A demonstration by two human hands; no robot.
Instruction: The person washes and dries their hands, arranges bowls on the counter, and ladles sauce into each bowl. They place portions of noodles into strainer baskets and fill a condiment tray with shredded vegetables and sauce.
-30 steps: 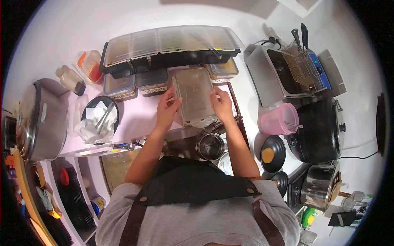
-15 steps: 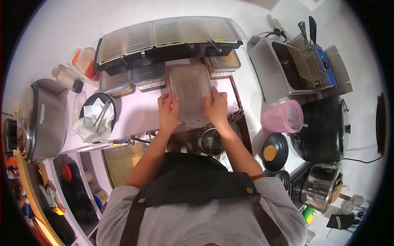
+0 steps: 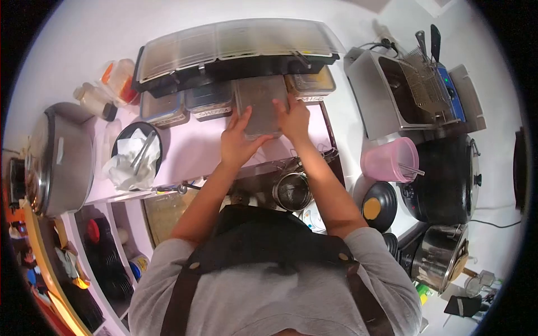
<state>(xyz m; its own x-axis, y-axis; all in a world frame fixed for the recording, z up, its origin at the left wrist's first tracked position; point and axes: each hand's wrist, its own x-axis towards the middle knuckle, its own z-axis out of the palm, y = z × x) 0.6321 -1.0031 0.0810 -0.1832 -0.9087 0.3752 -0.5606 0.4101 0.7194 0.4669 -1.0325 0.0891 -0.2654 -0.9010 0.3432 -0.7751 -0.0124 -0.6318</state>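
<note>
A rectangular plastic food container (image 3: 260, 106) with a cloudy lid lies on the pink counter, its far end under the front of the black condiment caddy (image 3: 235, 74). My left hand (image 3: 241, 140) grips its left near corner, the thumb along the near edge. Against its right side is my right hand (image 3: 293, 119), fingers on the lid and edge. To the left stands a dark-lidded tub labelled "SHOYU" (image 3: 208, 101); on the right is a yellowish tub labelled "MISO" (image 3: 314, 84). What is inside the held container cannot be made out.
A black bowl (image 3: 156, 162) with tissue and tongs sits left on the pink counter (image 3: 185, 148). Right of me are a deep fryer (image 3: 372, 95), a pink pitcher (image 3: 386, 159) and a black cooker (image 3: 443, 185). Below the counter edge is a metal pot (image 3: 292, 191).
The food container has gone forward, away from me, its far end now beneath the caddy. My left hand has spread from its side to the near corner. The view has shifted slightly.
</note>
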